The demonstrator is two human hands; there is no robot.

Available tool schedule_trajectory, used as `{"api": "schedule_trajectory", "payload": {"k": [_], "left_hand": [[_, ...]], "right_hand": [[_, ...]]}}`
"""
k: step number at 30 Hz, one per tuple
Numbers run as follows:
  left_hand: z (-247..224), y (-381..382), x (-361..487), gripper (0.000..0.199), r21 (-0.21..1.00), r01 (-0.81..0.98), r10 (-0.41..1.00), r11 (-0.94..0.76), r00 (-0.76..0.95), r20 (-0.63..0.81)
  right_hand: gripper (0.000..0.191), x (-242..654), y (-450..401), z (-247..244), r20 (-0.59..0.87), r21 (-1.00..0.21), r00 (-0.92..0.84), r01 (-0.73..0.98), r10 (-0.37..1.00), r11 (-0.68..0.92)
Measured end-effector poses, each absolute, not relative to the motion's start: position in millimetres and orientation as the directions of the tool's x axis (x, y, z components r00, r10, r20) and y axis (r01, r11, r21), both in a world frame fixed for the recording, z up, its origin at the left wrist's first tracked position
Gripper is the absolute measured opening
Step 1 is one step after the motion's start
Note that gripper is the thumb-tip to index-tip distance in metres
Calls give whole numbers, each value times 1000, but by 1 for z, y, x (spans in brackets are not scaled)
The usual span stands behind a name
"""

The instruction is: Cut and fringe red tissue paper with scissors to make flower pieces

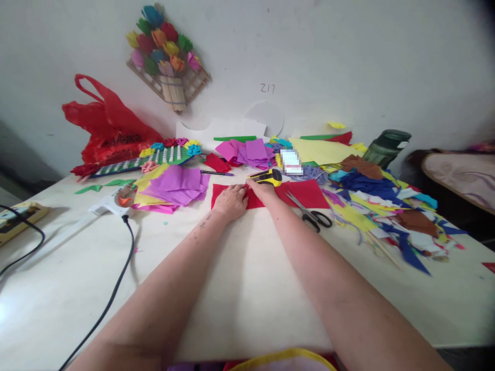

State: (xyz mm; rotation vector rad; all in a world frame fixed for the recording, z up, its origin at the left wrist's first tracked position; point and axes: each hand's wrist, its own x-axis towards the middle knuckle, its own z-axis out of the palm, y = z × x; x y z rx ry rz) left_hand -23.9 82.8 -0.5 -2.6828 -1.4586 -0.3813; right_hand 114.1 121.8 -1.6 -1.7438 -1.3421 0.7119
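A red sheet (309, 191) lies on the table in front of me, with what looks like a crepe texture. My left hand (232, 200) rests flat on its left part, fingers stretched out. Close beside it, my right hand (261, 188) reaches to the sheet's upper middle with its fingers drawn together; what they grip, if anything, is hidden. A yellow-and-black utility knife (274, 178) lies right behind the right hand; I cannot tell whether the fingers touch it. Black-handled scissors (309, 211), blades apart, lie across the sheet's right part and lower edge.
Purple and yellow sheets (176, 184) lie at left, near a glue gun (116, 202) with a black cord. Coloured scraps (386, 201) cover the right side. A pen (217, 173), a phone (291, 162), a dark green bottle (386, 147) and a red bag (110, 134) stand or lie farther back.
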Motion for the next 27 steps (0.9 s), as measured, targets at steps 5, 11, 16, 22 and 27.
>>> {"api": "schedule_trajectory", "payload": {"k": [5, 11, 16, 22, 27], "left_hand": [[0, 82, -24, 44, 56, 833, 816, -551, 523, 247], [2, 81, -23, 44, 51, 839, 822, -542, 516, 240], [2, 82, -24, 44, 41, 839, 821, -542, 518, 242], [1, 82, -24, 44, 43, 837, 818, -545, 520, 246], [3, 81, -23, 43, 54, 840, 825, -541, 516, 232]], "right_hand": [[23, 113, 119, 6, -82, -822, 272, 525, 959, -219], [21, 110, 114, 10, -67, -850, 265, 490, 962, -194], [21, 108, 111, 12, -61, -879, 252, 445, 966, -172], [25, 106, 110, 14, -55, -914, 240, 379, 969, -145], [24, 105, 110, 13, -31, -914, 258, 384, 966, -132]]}}
